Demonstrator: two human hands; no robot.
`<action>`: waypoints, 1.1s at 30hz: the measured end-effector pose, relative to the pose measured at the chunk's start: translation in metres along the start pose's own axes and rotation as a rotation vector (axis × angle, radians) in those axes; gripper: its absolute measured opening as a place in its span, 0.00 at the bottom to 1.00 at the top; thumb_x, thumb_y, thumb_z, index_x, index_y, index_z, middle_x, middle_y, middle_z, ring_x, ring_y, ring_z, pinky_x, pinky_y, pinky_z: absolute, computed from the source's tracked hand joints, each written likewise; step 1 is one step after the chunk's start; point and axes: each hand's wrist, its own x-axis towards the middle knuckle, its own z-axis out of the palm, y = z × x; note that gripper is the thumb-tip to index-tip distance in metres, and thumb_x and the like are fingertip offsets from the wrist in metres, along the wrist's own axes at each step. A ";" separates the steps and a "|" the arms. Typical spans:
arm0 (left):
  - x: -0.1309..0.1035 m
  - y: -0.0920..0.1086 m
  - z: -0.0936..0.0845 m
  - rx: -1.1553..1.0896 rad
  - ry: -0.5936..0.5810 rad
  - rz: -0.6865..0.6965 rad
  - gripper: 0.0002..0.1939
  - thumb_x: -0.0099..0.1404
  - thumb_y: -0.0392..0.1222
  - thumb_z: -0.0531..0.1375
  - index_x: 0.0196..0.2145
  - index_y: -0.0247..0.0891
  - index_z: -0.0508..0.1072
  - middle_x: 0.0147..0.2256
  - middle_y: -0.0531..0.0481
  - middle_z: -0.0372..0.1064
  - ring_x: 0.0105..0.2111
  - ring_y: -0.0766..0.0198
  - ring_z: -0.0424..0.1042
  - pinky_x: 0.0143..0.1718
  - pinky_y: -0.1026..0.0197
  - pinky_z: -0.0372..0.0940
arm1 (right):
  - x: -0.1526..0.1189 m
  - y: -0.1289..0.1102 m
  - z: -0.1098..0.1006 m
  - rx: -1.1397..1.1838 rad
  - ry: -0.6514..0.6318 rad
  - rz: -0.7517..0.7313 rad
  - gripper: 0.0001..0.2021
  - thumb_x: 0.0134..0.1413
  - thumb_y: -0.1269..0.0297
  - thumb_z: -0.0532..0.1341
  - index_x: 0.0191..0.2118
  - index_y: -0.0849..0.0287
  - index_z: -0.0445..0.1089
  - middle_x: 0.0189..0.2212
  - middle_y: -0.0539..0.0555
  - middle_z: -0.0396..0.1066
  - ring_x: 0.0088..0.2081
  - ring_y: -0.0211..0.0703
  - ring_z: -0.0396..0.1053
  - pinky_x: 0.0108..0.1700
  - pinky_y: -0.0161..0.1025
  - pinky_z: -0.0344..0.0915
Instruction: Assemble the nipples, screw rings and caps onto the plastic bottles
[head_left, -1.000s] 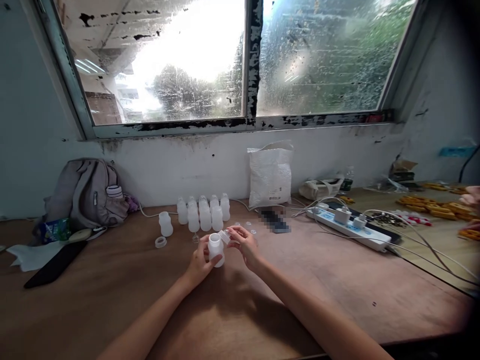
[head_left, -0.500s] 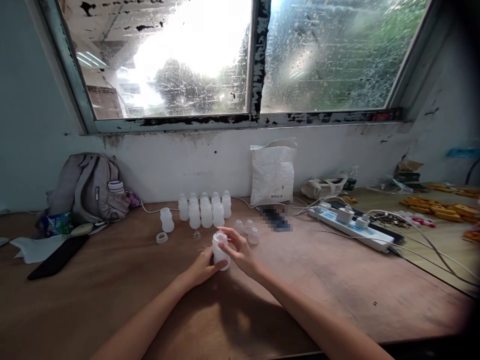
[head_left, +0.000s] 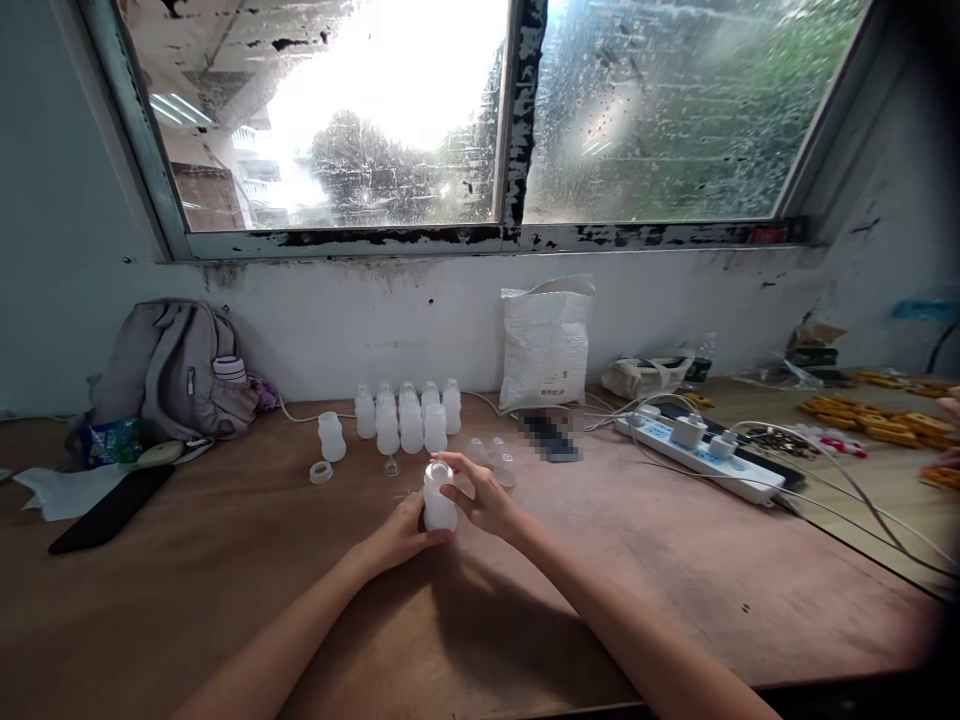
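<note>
A frosted white baby bottle (head_left: 439, 508) stands upright or nearly so at the middle of the table. My left hand (head_left: 409, 530) is wrapped round its lower body from the left. From the right, my right hand (head_left: 480, 492) has its fingers closed about the bottle's neck and top rim; whether they pinch a separate ring there I cannot tell. Behind the hands, several frosted bottles with clear domed caps (head_left: 410, 420) stand in rows. An uncapped bottle (head_left: 331, 437) stands to their left, with a loose collar ring (head_left: 321, 472) before it. Several clear caps (head_left: 501, 460) lie beyond my right hand.
A small clear teat-like piece (head_left: 391, 466) lies before the rows. Left are a grey backpack (head_left: 176, 375) and a black flat case (head_left: 112, 510). Right are a white bag (head_left: 546, 345), a power strip (head_left: 705, 455) with cables, and yellow parts (head_left: 870, 415). Another person's hand (head_left: 951, 410) shows at the right edge.
My right fingers have shifted slightly at the bottle's rim; both hands stay on the bottle. Another person's hand has come into view at the far right edge.
</note>
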 end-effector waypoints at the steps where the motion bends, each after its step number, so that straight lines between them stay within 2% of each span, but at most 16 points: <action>1: 0.000 0.000 -0.001 0.002 -0.004 -0.004 0.22 0.53 0.45 0.61 0.46 0.38 0.65 0.42 0.45 0.66 0.40 0.56 0.64 0.42 0.56 0.60 | 0.001 0.000 -0.001 0.004 -0.012 0.002 0.17 0.54 0.64 0.54 0.50 0.57 0.58 0.42 0.55 0.67 0.42 0.43 0.64 0.44 0.39 0.60; 5: 0.000 0.003 -0.004 -0.020 -0.020 -0.011 0.21 0.52 0.45 0.61 0.44 0.38 0.66 0.41 0.46 0.66 0.39 0.56 0.64 0.40 0.58 0.60 | 0.003 -0.004 -0.004 0.094 -0.052 0.037 0.15 0.53 0.63 0.55 0.47 0.57 0.60 0.39 0.54 0.67 0.40 0.42 0.64 0.44 0.38 0.60; 9: 0.000 0.006 -0.006 -0.193 -0.005 -0.035 0.23 0.48 0.43 0.64 0.42 0.36 0.68 0.36 0.48 0.67 0.35 0.59 0.65 0.35 0.62 0.61 | 0.006 -0.004 -0.005 0.374 -0.063 0.183 0.16 0.51 0.58 0.57 0.46 0.57 0.61 0.38 0.54 0.67 0.39 0.42 0.65 0.40 0.36 0.62; 12: 0.002 0.005 -0.007 -0.394 0.095 -0.154 0.19 0.46 0.44 0.64 0.36 0.34 0.68 0.27 0.51 0.66 0.25 0.64 0.66 0.23 0.66 0.61 | 0.007 0.005 -0.007 0.580 0.052 0.298 0.18 0.48 0.55 0.59 0.43 0.57 0.61 0.34 0.53 0.68 0.36 0.40 0.66 0.36 0.36 0.63; 15: 0.005 0.002 -0.009 -0.474 0.228 -0.213 0.20 0.54 0.50 0.57 0.40 0.35 0.62 0.24 0.53 0.64 0.18 0.68 0.64 0.15 0.69 0.56 | 0.007 0.016 -0.009 0.631 0.165 0.398 0.19 0.43 0.56 0.63 0.42 0.58 0.63 0.32 0.52 0.69 0.34 0.40 0.66 0.36 0.37 0.64; 17: 0.006 0.001 -0.013 -0.509 0.336 -0.227 0.20 0.56 0.51 0.54 0.42 0.37 0.59 0.27 0.53 0.64 0.19 0.70 0.64 0.15 0.70 0.57 | 0.006 0.021 -0.008 0.606 0.161 0.459 0.22 0.40 0.58 0.65 0.43 0.59 0.64 0.31 0.53 0.69 0.33 0.39 0.66 0.35 0.36 0.64; 19: 0.007 -0.001 -0.018 -0.525 0.422 -0.239 0.19 0.57 0.53 0.53 0.41 0.37 0.59 0.29 0.52 0.64 0.20 0.70 0.65 0.16 0.70 0.58 | 0.005 0.022 -0.005 0.584 0.098 0.488 0.23 0.39 0.58 0.66 0.44 0.61 0.66 0.32 0.53 0.69 0.32 0.39 0.66 0.33 0.35 0.64; 22: 0.006 -0.004 -0.023 -0.522 0.484 -0.273 0.19 0.56 0.55 0.53 0.37 0.35 0.62 0.26 0.52 0.63 0.18 0.70 0.64 0.15 0.70 0.57 | 0.003 0.021 0.000 0.577 0.004 0.490 0.22 0.40 0.57 0.65 0.42 0.63 0.68 0.30 0.54 0.70 0.30 0.39 0.67 0.30 0.35 0.65; 28: 0.007 -0.013 -0.025 -0.490 0.506 -0.315 0.17 0.55 0.54 0.55 0.31 0.36 0.64 0.17 0.57 0.60 0.12 0.72 0.58 0.10 0.72 0.50 | 0.001 0.023 0.004 0.561 -0.063 0.460 0.22 0.41 0.56 0.64 0.42 0.63 0.66 0.33 0.55 0.69 0.32 0.41 0.68 0.32 0.37 0.66; 33: 0.008 -0.018 -0.024 -0.503 0.500 -0.368 0.18 0.57 0.55 0.52 0.26 0.35 0.64 0.10 0.59 0.54 0.09 0.73 0.52 0.08 0.72 0.44 | -0.002 0.023 0.005 0.354 -0.074 0.279 0.19 0.43 0.61 0.63 0.44 0.60 0.64 0.39 0.55 0.67 0.38 0.42 0.66 0.39 0.37 0.65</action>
